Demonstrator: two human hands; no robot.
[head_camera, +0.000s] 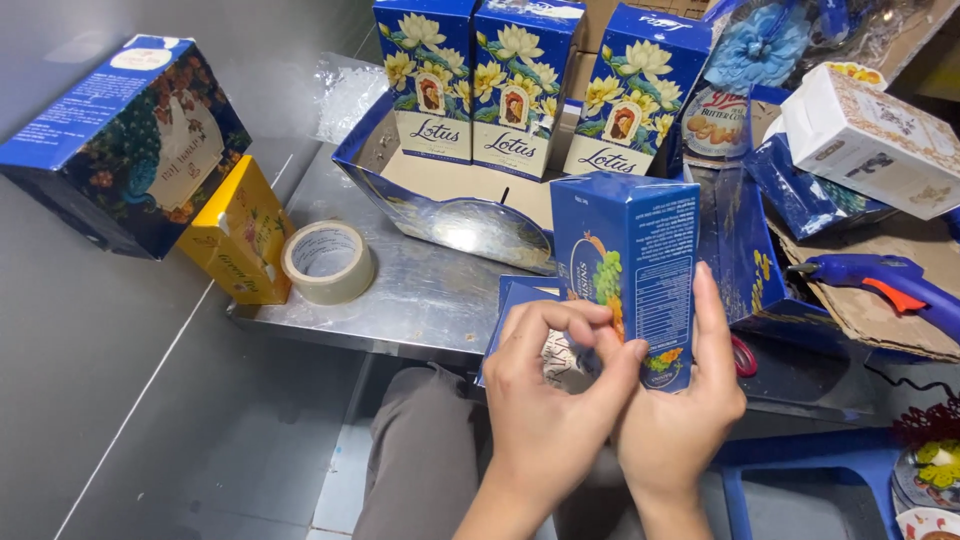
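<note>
A scuffed steel bench (420, 290) against a grey wall carries glossy printed cartons. Just above its near edge, a tall blue cardboard box (625, 260) stands upright, clamped by the right hand (690, 420) along its side; the left hand (550, 400) pinches its lower corner. Behind, an open blue tray (400, 190) holds three flowered boxes (520, 85). A tape roll (328, 262) lies left.
</note>
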